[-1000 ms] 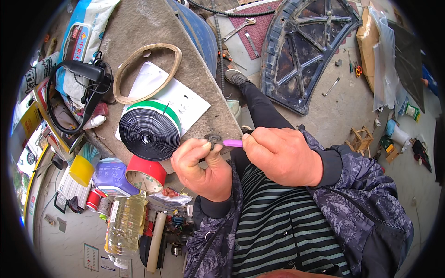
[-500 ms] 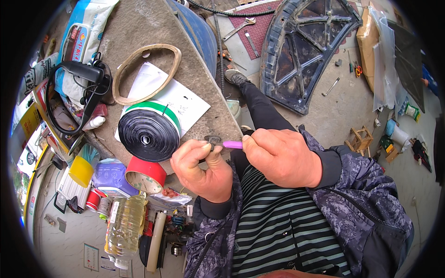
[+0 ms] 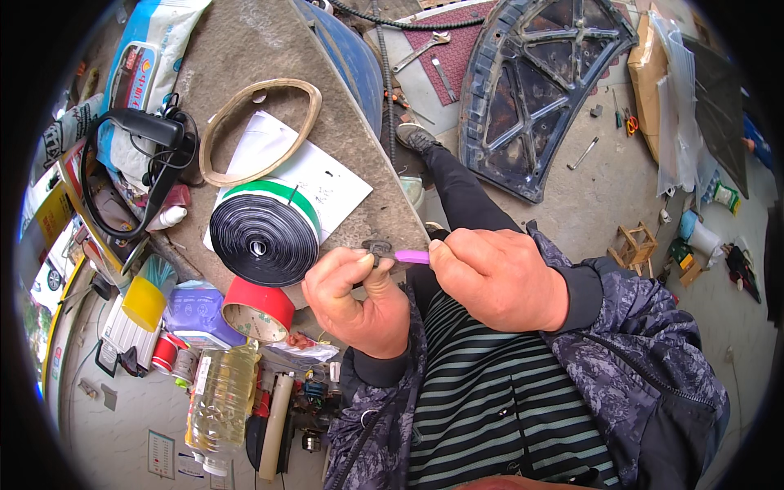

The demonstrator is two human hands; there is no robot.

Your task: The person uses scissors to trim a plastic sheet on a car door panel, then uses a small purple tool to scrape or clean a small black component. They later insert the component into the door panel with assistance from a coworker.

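My left hand pinches a small dark piece, which looks like a metal fitting, between thumb and fingertips. My right hand is closed around a slim purple-handled tool. The tool points left, and its narrow pale end meets or nearly meets the dark piece; I cannot tell whether they touch. Both hands are just past the stone table's right corner, in front of my body. Beside my left hand sits a wide coil of black strip with a green and white edge. The tool's kind is hidden by my fist.
On the stone table lie an oval tan ring, white paper and a black headset. Red tape and a clear bottle stand at lower left. A large black ribbed panel and an adjustable wrench lie beyond.
Hardly anything differs. Both hands keep the same grip on the dark piece and the purple tool, with only a tiny shift of the view.
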